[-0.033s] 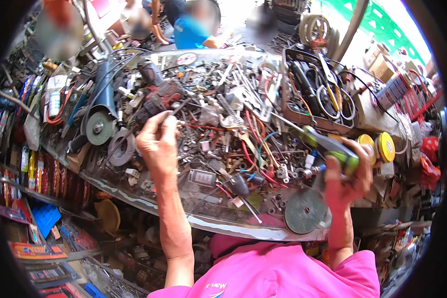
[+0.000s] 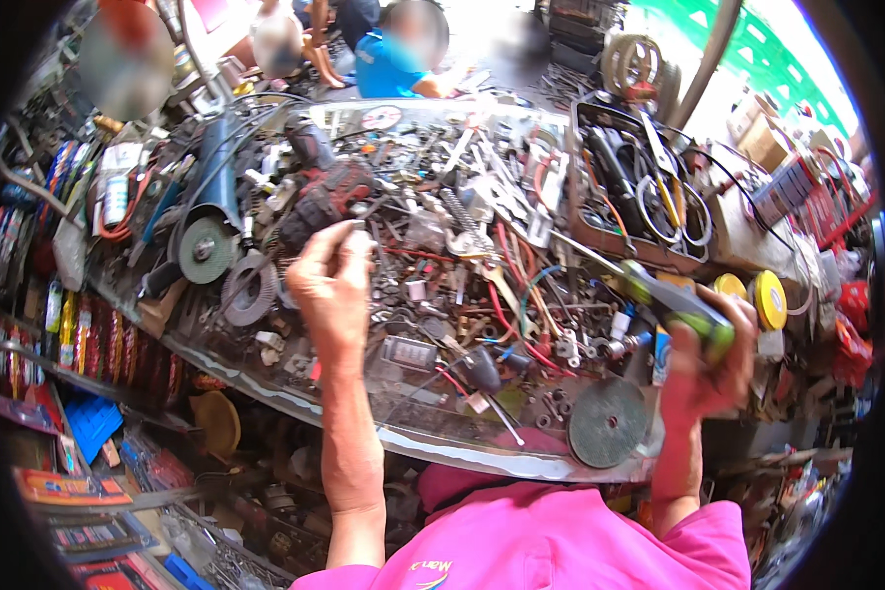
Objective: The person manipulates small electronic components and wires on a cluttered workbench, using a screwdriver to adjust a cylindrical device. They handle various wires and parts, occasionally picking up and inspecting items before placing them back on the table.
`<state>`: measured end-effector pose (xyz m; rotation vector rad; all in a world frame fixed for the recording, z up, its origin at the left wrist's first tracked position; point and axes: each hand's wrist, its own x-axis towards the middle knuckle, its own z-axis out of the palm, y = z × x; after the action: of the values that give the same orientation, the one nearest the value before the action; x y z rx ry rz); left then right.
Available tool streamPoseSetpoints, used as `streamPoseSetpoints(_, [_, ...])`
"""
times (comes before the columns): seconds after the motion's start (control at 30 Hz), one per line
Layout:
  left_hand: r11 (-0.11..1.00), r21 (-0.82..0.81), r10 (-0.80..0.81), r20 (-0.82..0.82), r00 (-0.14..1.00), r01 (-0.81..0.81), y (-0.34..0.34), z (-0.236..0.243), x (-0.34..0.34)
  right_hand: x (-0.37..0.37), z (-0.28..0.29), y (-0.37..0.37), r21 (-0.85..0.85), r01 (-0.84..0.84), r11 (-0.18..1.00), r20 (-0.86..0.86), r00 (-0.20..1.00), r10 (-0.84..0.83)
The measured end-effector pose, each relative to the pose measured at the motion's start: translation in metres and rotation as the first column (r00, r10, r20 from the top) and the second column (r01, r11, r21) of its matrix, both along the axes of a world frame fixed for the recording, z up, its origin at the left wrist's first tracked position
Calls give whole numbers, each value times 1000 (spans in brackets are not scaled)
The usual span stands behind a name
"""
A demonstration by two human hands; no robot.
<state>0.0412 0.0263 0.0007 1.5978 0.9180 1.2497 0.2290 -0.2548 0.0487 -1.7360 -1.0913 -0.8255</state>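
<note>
My left hand (image 2: 334,285) is raised over the cluttered table, thumb and fingertips pinched together. A small greyish piece seems to show at the fingertips, too small to name. Just beyond it lies a red and black cordless drill (image 2: 329,192). At the right, my right hand (image 2: 723,359) is wrapped round the green and black handle of a screwdriver (image 2: 674,305), its fingers slightly blurred. The long shaft points away to the upper left, over the heap of parts. Below and left of this hand, a dark round grinding disc (image 2: 608,423) lies near the table's front edge.
Loose bolts, wires and metal parts cover the table (image 2: 442,433). An angle grinder (image 2: 209,236) and a ring-shaped gear (image 2: 250,290) lie left. An open tool case (image 2: 649,251) and yellow rolls (image 2: 769,300) are at the right. A person in blue (image 2: 383,67) sits beyond.
The whole view has shifted slightly. My left hand has moved a little to the right, still pinched. My right hand has also moved slightly right with the screwdriver.
</note>
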Motion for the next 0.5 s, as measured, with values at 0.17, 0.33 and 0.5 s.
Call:
streamPoseSetpoints(0.17, [938, 325, -37, -255, 966, 121, -25, -4, 18, -2, 10, -33, 349, 105, 931, -157, 986, -53])
streamPoseSetpoints(0.33, [895, 389, -52, -395, 917, 218, -36, -18, 33, -7, 12, -37, 481, -44, 875, -408, 873, 268])
streamPoseSetpoints(0.5, [847, 481, 14, -444, 896, 226, -40, -22, 31, -24, 5, -12, 337, -79, 938, -525, 812, 257])
